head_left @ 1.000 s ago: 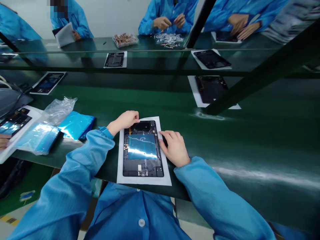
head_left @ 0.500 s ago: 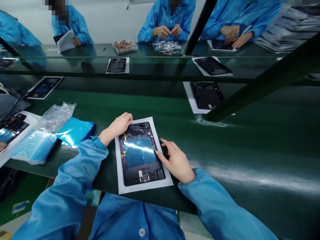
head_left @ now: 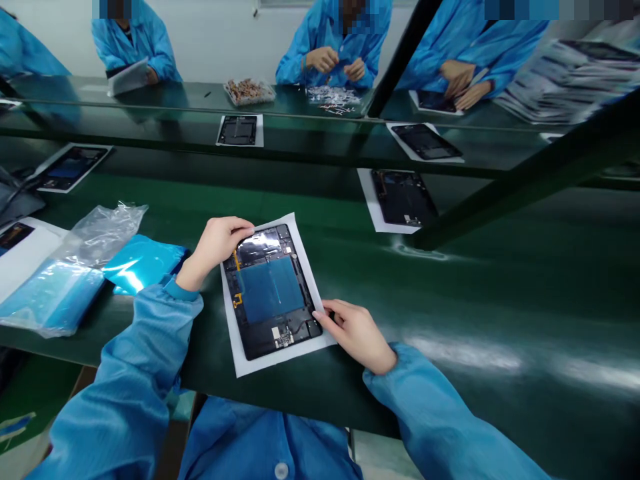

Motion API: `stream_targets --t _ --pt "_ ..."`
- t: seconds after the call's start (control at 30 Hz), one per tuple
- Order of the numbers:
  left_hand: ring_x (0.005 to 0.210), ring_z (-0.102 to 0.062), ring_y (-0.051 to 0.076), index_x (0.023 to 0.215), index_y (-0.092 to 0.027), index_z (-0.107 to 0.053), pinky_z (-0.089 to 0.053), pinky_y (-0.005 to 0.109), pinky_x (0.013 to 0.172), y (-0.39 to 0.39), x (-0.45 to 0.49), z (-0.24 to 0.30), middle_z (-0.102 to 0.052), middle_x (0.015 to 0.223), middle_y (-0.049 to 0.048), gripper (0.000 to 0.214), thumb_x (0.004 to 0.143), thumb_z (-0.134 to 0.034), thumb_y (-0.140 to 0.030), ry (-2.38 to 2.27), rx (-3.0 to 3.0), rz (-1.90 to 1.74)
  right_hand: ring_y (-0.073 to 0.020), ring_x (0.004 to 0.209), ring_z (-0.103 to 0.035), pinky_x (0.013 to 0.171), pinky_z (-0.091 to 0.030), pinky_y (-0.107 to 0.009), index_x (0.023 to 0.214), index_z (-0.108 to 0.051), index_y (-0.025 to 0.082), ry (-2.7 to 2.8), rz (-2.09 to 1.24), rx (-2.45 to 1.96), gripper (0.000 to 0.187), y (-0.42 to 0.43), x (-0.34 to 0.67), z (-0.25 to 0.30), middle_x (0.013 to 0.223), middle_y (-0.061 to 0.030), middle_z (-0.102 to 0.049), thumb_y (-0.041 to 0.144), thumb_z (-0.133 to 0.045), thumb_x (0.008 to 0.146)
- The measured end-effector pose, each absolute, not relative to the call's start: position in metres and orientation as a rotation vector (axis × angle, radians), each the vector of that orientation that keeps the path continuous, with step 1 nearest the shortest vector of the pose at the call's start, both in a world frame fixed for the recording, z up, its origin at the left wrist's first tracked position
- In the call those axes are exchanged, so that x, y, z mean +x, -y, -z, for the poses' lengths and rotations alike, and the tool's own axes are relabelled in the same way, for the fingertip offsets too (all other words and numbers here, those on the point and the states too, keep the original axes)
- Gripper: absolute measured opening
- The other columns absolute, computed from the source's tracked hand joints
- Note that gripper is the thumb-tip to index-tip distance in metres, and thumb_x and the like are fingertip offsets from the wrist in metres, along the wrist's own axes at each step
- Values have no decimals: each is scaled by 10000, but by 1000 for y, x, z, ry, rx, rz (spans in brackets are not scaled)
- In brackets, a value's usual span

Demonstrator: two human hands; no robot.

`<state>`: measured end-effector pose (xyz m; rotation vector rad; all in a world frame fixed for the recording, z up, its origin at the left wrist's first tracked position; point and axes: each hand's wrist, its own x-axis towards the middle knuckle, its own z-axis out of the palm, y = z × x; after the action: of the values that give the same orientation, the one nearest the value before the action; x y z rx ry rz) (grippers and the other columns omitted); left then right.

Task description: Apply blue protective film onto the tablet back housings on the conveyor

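In front of me is an opened tablet (head_left: 273, 290) with a blue film-covered battery, dark inner parts and small orange ribbon cables. Under it lies a white sheet (head_left: 239, 363) that sticks out on all sides. My left hand (head_left: 216, 243) is closed on the tablet's upper left corner, fingertips over the edge. At the lower right edge, my right hand (head_left: 357, 330) pinches the tablet and sheet between thumb and index finger. The undersides of the fingers are hidden, so how much of each layer they grip I cannot tell.
To the left lie a blue film packet (head_left: 145, 263) and a clear bag of blue sheets (head_left: 55, 287). A green post (head_left: 500, 183) slants up on the right, near another opened tablet (head_left: 403, 197). Co-workers in blue sit across a conveyor (head_left: 310, 137) carrying tablets.
The tablet and sheet have turned slightly counterclockwise and shifted up and left. My right hand has gone from open beside the tablet to pinching its edge. The glare on the battery has faded.
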<state>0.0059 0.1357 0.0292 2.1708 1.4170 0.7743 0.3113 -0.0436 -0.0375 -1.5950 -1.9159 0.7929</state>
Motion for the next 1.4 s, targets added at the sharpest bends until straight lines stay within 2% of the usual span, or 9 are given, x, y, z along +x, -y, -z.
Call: stream_targets --t 0.23,0.37,0.53,0.7,0.93,1.13,1.2,1.33,1.4 --pt "981 -789 262 937 -263 -859 -594 377 934 -146 -5 -23 -855 1010 30 184 916 -701 -355 -1484 2069 -981 -187 680 -651 653 -488 -306 947 -743 212 1749 -1136 -1562 360 30 304 29 764 -25 -724 541 -599 968" --pt "961 -777 259 945 -246 -843 -594 383 927 -155 -12 -20 -843 995 41 175 907 -713 -357 -1492 2014 -1025 -157 558 -592 562 -461 -287 860 -715 203 1616 -1344 -1525 396 20 300 29 668 -2 -662 590 -656 918" --pt "1125 -693 275 1216 -203 -719 -558 421 1026 -157 -25 -6 -741 1219 117 333 906 -721 -324 -1678 1978 -1395 -158 514 -607 527 -491 -279 885 -692 193 1469 -1340 -1545 480 -15 293 39 633 0 -659 672 -672 897" --pt "1183 -636 298 1291 -195 -580 -507 474 1091 -137 -21 23 -667 1220 146 330 995 -616 -337 -1776 2044 -1298 -124 583 -612 584 -541 -253 885 -664 161 1238 -1183 -1673 372 -97 293 49 684 9 -637 509 -651 1019" --pt "1107 -671 282 1252 -212 -596 -528 436 1039 -133 -6 51 -714 1139 106 292 974 -661 -278 -1647 2159 -982 -190 973 -719 822 -648 -368 1289 -667 153 1090 -953 -1913 364 -207 298 45 1199 -88 -712 414 -693 1035" --pt "1124 -679 292 1244 -210 -616 -531 443 1026 -136 -9 53 -736 1143 105 284 979 -678 -292 -1636 2182 -873 -184 935 -722 869 -625 -377 1164 -713 137 1315 -689 -2128 301 -227 312 34 1088 -77 -740 400 -715 1017" --pt "1140 -674 295 1244 -218 -620 -526 449 1029 -136 -8 53 -738 1155 101 280 982 -679 -300 -1639 2184 -854 -233 1009 -722 971 -576 -414 1126 -741 119 1380 -519 -2209 256 -222 330 28 1082 -126 -752 338 -719 996" --pt "1134 -666 302 1234 -221 -625 -520 458 1025 -135 -5 53 -739 1140 96 258 996 -663 -311 -1660 2173 -826 -360 1257 -628 1064 -483 -526 1288 -674 11 1395 -144 -2381 343 -201 381 14 1366 -335 -627 192 -607 1005" --pt "1127 -665 302 1228 -222 -628 -520 457 1018 -135 -4 52 -740 1125 94 250 997 -660 -311 -1671 2168 -813 -331 1262 -625 1044 -520 -525 1356 -635 55 1462 -12 -2402 376 -195 403 10 1431 -289 -597 238 -617 1028"
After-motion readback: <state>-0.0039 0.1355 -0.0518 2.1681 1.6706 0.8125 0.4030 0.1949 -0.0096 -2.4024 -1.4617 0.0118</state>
